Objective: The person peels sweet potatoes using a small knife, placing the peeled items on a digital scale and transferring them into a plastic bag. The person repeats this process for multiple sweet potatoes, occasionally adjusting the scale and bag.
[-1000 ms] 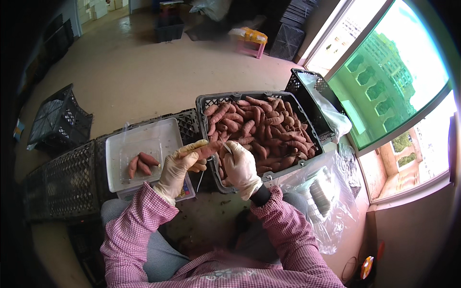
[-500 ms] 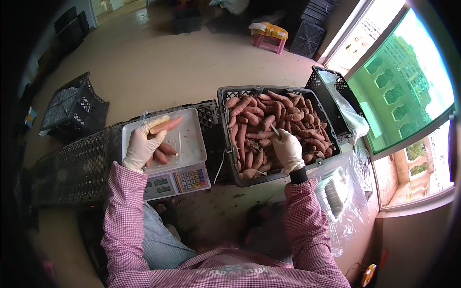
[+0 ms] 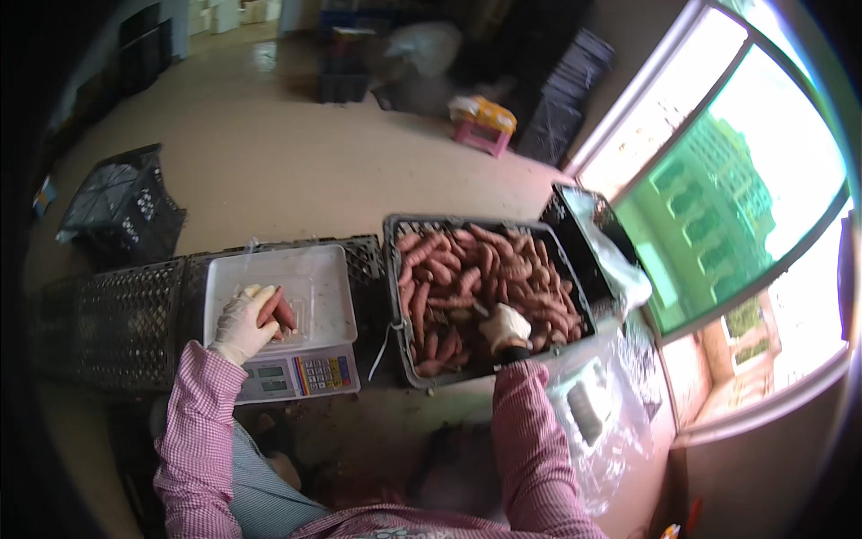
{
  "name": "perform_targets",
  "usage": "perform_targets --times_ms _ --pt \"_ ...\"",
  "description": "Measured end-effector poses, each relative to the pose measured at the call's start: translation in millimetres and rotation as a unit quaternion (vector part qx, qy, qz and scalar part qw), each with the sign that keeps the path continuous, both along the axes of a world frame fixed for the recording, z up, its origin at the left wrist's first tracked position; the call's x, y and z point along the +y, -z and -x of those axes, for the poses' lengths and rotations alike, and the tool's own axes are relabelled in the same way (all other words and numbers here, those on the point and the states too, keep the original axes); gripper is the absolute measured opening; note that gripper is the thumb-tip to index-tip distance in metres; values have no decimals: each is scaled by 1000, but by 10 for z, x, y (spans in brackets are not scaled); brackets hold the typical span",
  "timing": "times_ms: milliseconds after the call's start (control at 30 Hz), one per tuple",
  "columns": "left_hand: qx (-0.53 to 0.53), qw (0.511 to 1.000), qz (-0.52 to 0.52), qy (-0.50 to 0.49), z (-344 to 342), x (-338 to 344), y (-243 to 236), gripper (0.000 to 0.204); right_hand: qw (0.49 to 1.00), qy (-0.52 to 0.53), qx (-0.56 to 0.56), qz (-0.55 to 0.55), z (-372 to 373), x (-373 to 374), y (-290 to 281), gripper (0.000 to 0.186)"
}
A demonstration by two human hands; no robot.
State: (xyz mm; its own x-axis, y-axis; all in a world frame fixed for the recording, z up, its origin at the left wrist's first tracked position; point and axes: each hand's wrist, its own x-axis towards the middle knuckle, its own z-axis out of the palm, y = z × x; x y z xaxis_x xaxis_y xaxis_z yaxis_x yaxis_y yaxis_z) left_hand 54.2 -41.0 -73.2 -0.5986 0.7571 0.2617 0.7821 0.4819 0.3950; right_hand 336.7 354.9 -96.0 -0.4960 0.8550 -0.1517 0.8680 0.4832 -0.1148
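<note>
My gloved left hand (image 3: 254, 316) is closed on a sweet potato (image 3: 269, 305), low over a clear plastic container (image 3: 301, 310) holding sweet potatoes, on a white tray (image 3: 332, 269) atop a digital scale (image 3: 283, 377). My gloved right hand (image 3: 505, 332) is down among many sweet potatoes (image 3: 449, 269) in a black crate (image 3: 395, 225), closed around a thin, knife-like metal tool (image 3: 480, 310), blurred at its tip.
Black upturned crates (image 3: 117, 323) support the scale. Another crate (image 3: 121, 202) stands on the floor at left. At right are a crate with plastic lining (image 3: 602, 251), clear bags (image 3: 602, 431) and a window (image 3: 709, 225). A pink stool (image 3: 485, 135) stands farther back.
My hands have moved apart from near the crate's left edge: the left went left and down into the container with a sweet potato, the right moved right into the crate. The view has shifted too.
</note>
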Motion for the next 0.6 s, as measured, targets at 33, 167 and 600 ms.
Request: perform_targets --times_ms 33,167,600 --pt "11 1000 -13 -12 -83 112 -101 55 1000 4 7 8 -85 23 -25 34" --pt "-73 985 -152 -40 -127 362 -204 38 967 -249 41 -24 -312 67 -381 53" --pt "-640 670 -335 173 -1255 1363 -230 39 698 -43 401 592 243 -1372 -723 28"
